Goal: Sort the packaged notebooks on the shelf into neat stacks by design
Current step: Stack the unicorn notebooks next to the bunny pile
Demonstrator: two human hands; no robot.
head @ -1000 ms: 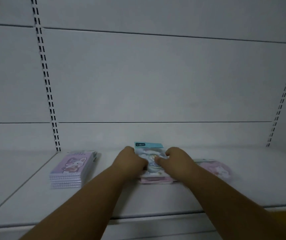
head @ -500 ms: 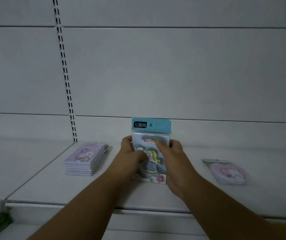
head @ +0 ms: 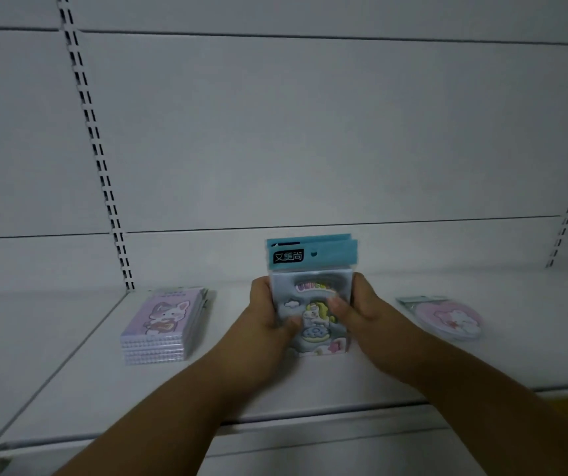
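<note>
The unicorn notebooks stand upright at the middle of the white shelf, a small bundle pressed together between both hands, bottom edges seemingly resting on the shelf surface. The left hand wraps the left edge with its thumb across the cover; the right hand grips the right edge likewise. Held so, the packs are probably being squared into one even stack before being laid down. The front cover is pale blue with a unicorn, clouds and a rainbow word, sealed in clear wrap under a teal header card; a second header shows behind it. At nine o'clock from the bundle lies a neat lilac bunny stack; at three o'clock, a lone round pink pack lies flat.
</note>
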